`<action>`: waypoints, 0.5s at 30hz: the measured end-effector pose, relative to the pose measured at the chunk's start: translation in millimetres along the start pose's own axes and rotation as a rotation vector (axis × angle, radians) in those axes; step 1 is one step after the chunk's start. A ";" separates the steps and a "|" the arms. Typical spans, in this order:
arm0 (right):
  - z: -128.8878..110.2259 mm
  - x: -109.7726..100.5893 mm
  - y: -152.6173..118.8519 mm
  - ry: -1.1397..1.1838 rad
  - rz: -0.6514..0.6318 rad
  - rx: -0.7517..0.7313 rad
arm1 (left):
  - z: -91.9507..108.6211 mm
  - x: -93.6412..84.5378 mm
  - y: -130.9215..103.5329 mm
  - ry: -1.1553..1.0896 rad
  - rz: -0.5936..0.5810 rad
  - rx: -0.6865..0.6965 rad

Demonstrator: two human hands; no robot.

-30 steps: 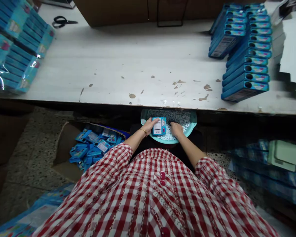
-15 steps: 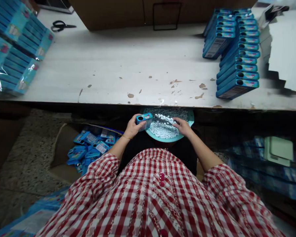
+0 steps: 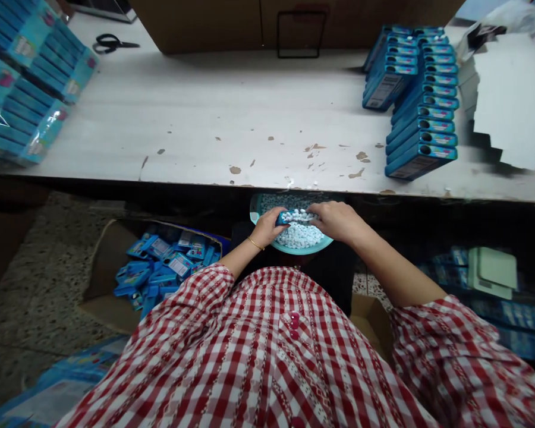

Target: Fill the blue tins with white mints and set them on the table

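Note:
My left hand (image 3: 268, 227) is closed around a small blue box (image 3: 284, 217), tilted over the turquoise basin (image 3: 254, 209). Small white pellets (image 3: 301, 236) fill much of that basin. With its fingers closed, my right hand (image 3: 336, 220) grips a scoop heaped with white pellets (image 3: 299, 215). The scoop's front end is against the box, and its body is mostly hidden by the pellets and my fingers. Whether any pellets are inside the box I cannot tell.
Rows of blue boxes (image 3: 421, 157) stand at the table's right. Wrapped blue packs (image 3: 35, 137) and scissors (image 3: 111, 43) lie left. Below is a carton (image 3: 98, 267) of loose blue boxes. A pale green scale-like device (image 3: 494, 270) sits lower right. The table edge (image 3: 196, 183) overhangs the basin's far side.
My left hand has brought the blue box rightward and tipped it over. My right hand has moved the loaded scoop up to the box, and the two now meet above the basin.

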State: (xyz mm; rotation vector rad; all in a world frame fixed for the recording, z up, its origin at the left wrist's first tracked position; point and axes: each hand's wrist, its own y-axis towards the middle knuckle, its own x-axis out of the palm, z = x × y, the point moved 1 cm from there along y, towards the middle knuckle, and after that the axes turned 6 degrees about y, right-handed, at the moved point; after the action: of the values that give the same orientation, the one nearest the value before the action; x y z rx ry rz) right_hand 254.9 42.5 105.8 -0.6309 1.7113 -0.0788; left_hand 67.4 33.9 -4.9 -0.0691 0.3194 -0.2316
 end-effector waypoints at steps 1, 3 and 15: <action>-7.6 -2.8 -0.3 -0.043 -0.008 -0.011 | -0.4 1.8 -0.3 0.007 -0.004 0.007; -18.4 -8.4 -3.3 -0.092 -0.009 -0.033 | -1.1 3.3 -0.7 0.028 -0.006 0.022; 72.1 81.2 12.6 0.104 -0.097 0.259 | -36.7 -13.4 10.7 -0.427 0.161 -0.332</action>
State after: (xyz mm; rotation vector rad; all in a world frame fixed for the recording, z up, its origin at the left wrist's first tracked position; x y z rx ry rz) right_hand 308.7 37.3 10.8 -0.5233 1.7335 -0.4015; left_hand 45.6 46.4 -36.7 -0.4130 -0.0651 0.0009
